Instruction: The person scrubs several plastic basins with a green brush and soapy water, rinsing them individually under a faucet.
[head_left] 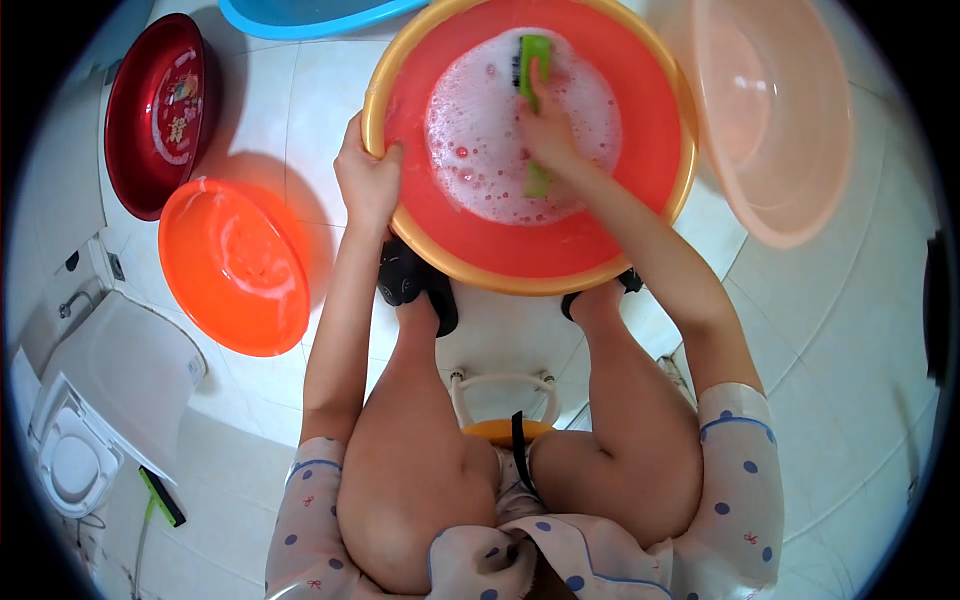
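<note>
My left hand (368, 180) clamps the basin (540, 284) firmly; my right hand (548, 130), wrapped round the green brush (537, 60), should stroke evenly through the suds (465, 125).

Head-worn fisheye view, facing down, near

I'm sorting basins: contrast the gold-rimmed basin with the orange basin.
The gold-rimmed basin looks larger; the orange basin smaller. The gold-rimmed basin holds a foam pool; the orange basin doesn't. The left hand grips the gold-rimmed basin; the orange basin stands untouched. Both look rounded.
</note>
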